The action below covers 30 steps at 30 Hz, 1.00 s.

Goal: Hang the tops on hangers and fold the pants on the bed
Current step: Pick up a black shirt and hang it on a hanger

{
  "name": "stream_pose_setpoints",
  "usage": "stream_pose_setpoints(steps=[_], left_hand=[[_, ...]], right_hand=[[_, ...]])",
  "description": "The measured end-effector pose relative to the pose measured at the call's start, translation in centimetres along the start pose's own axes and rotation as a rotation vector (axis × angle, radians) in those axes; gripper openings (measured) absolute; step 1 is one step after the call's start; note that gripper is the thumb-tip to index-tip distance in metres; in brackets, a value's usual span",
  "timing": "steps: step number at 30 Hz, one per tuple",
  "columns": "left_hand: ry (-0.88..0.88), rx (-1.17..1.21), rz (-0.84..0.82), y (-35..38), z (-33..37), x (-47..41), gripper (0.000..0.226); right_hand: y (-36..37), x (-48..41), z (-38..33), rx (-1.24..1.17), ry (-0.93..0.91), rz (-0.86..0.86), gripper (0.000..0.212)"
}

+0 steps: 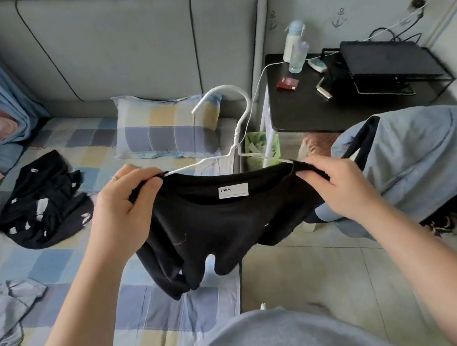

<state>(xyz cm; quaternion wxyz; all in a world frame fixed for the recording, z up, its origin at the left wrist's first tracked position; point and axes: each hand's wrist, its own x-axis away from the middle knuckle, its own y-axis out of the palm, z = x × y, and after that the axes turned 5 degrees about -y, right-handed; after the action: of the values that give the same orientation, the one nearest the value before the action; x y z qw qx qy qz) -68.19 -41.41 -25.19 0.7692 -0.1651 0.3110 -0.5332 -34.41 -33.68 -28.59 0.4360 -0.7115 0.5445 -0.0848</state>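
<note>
A black top [221, 224] with a white neck label hangs in the air over the bed's right edge, on a white hanger [235, 132] whose hook points up and away. My left hand [120, 204] grips the top's left shoulder over the hanger arm. My right hand [341, 186] pinches the right shoulder the same way. A crumpled black garment with white marks [41, 203] lies on the bed [62, 263] at the left. A light blue garment [8, 314] lies bunched at the bed's near left edge.
A checked pillow [166, 126] lies against the grey headboard. Right of the bed stands a black side table [341, 104] with bottles, a small box and a black rack. A light blue garment [417, 153] drapes over something at the right. The tiled floor lies below.
</note>
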Motion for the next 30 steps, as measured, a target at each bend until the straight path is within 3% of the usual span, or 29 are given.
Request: stream_pose_setpoints(steps=[3,6,8,10,14,20,23,25,27,30], left_hand=[[0.008,0.035,-0.082,2.4,1.5,-1.0,0.018],[0.049,0.059,-0.195,5.6,3.0,-1.9,0.018],[0.078,0.067,-0.271,8.1,4.2,-2.2,0.017],[0.117,0.077,-0.341,10.8,5.8,-2.3,0.016],[0.212,0.112,-0.509,17.0,10.1,-2.1,0.027],[0.329,0.134,-0.707,28.5,18.6,0.8,0.037],[0.391,0.145,-0.793,34.5,22.9,2.9,0.026],[0.435,0.155,-0.840,38.4,26.2,4.4,0.021],[0.481,0.183,-0.882,42.3,30.2,6.4,0.019],[0.574,0.214,-0.897,48.0,35.7,9.6,0.017]], right_hand=[[-1.7,2.3,1.0,-0.048,0.114,0.031,0.011],[-4.6,5.4,1.9,-0.103,0.236,0.079,0.020],[-6.6,7.9,2.3,-0.161,0.289,0.110,0.011],[-8.7,10.6,2.8,-0.158,0.345,0.138,0.026],[-13.2,16.4,3.9,-0.172,0.487,0.189,0.015],[-21.0,25.9,5.2,-0.206,0.650,0.193,0.029],[-24.8,30.4,5.7,-0.286,0.718,0.202,0.037],[-26.9,33.2,5.9,-0.379,0.755,0.276,0.041],[-29.0,35.9,6.2,-0.507,0.774,0.413,0.027],[-31.4,40.1,7.0,-0.620,0.794,0.629,0.023]])
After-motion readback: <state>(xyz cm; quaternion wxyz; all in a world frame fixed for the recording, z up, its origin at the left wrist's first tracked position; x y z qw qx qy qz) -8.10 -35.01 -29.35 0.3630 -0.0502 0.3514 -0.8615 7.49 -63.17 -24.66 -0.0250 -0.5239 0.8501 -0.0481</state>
